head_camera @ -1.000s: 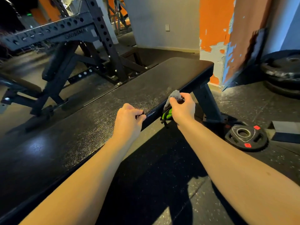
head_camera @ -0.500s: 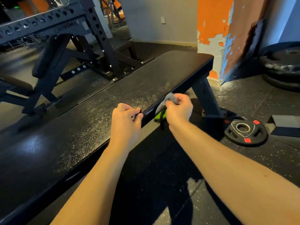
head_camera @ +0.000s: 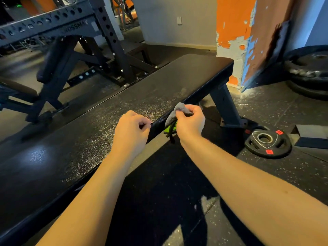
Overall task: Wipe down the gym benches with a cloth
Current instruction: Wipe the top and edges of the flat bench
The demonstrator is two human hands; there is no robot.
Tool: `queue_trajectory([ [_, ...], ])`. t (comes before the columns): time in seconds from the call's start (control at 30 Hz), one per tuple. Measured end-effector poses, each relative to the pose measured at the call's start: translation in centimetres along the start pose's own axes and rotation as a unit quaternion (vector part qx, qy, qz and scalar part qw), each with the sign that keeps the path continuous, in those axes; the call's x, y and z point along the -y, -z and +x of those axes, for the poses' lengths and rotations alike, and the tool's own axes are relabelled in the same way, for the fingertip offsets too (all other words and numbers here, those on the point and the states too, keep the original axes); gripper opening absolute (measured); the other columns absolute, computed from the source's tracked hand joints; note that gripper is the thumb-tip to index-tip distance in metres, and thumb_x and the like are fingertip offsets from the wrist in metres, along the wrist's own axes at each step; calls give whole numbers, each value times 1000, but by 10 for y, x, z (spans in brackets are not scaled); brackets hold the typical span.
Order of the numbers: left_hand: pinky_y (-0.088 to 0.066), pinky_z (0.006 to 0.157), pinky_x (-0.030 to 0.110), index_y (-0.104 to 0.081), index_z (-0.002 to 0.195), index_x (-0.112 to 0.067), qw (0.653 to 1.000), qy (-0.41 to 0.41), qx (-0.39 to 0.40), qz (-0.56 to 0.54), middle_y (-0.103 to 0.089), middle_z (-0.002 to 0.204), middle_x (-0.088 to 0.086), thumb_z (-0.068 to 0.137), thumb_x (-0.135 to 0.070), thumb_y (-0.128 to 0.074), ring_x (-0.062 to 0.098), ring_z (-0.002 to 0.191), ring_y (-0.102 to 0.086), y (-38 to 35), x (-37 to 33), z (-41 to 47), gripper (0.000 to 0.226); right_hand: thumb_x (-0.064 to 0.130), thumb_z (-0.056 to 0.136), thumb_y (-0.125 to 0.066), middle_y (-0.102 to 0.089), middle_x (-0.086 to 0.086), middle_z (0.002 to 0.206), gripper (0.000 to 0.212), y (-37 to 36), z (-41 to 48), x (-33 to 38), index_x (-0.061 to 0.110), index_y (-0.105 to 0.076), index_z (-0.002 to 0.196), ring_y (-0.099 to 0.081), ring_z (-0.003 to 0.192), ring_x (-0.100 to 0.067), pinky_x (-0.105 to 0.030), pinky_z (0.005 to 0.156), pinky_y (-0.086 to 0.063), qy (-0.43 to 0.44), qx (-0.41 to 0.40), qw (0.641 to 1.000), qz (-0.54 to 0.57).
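The right hand (head_camera: pixel 190 121) pinches a soft grey cloth (head_camera: pixel 178 109), bunched against the side edge of the bench (head_camera: pixel 159 89). The left hand (head_camera: pixel 131 128) curls over that edge just beside it. The bench top is black, pebbled and glossy. A green-black thing (head_camera: pixel 171 128) under the cloth is hard to make out. One round plate (head_camera: pixel 268 143) lies on the speckled floor (head_camera: pixel 275 107).

Bench (head_camera: pixel 124 110) pad grained, glossy; cloth (head_camera: pixel 178 109) soft, matt.

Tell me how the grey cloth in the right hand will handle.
Probably floppy: the cloth bunches and droops from the right hand. Likely light: a fingertip pinch holds it. It should drag rather than slip on the textured bench.
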State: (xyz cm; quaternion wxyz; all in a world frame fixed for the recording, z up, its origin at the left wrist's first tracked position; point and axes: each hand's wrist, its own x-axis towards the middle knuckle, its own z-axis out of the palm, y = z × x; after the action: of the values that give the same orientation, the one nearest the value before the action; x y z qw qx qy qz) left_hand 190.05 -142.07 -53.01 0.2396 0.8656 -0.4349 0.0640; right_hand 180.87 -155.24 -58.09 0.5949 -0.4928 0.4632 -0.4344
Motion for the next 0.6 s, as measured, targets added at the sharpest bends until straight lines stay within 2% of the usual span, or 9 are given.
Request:
queue_trajectory([
  [0.07,-45,77,33,-73,91,-32,1000,14,8,6,-57,96,-8,96,-22,-67,17,91,-57,9,1,-6,12,20,98,-66,-60,4,109,14,-3,6,4,25,-58,107,-61,99,-14,-29,81,-49,-2,-29,1000,7],
  [0.17,-52,75,35,-75,97,-29,999,35,25,-3,-58,87,-12,96,-25,-68,15,80,-58,18,4,-11,8,26,102,-60,-57,1,113,5,-13,-23,-7,24,-57,99,-59,95,-11,-35,88,-54,14,-1,1000,-28],
  [0.27,-49,68,30,-76,102,-28,998,49,38,-15,-62,87,-11,96,-23,-67,7,76,-57,20,4,-11,12,29,100,-61,-57,2,105,11,-18,-60,-25,21,-59,93,-57,89,-5,-22,76,-48,39,86,994,-58],
  [0.33,-43,63,26,-75,99,-26,997,60,44,-32,-62,85,-12,95,-20,-68,4,77,-57,18,5,-8,10,30,98,-64,-61,1,101,11,-20,-67,-29,23,-60,91,-59,86,-8,-22,70,-45,37,109,991,-61],
  [0.43,-40,59,25,-72,92,-26,996,70,36,-46,-63,81,-10,93,-19,-69,8,74,-57,14,7,-6,8,31,95,-68,-66,1,95,10,-16,-46,-16,25,-63,91,-64,86,-12,-31,72,-54,19,83,995,-56],
  [0.6,-40,63,25,-75,92,-26,997,50,46,-46,-62,83,-14,94,-18,-68,0,78,-55,18,11,-9,10,28,98,-67,-64,8,91,11,-5,-19,4,26,-60,89,-63,86,-9,-24,70,-51,-6,0,1000,-13],
])
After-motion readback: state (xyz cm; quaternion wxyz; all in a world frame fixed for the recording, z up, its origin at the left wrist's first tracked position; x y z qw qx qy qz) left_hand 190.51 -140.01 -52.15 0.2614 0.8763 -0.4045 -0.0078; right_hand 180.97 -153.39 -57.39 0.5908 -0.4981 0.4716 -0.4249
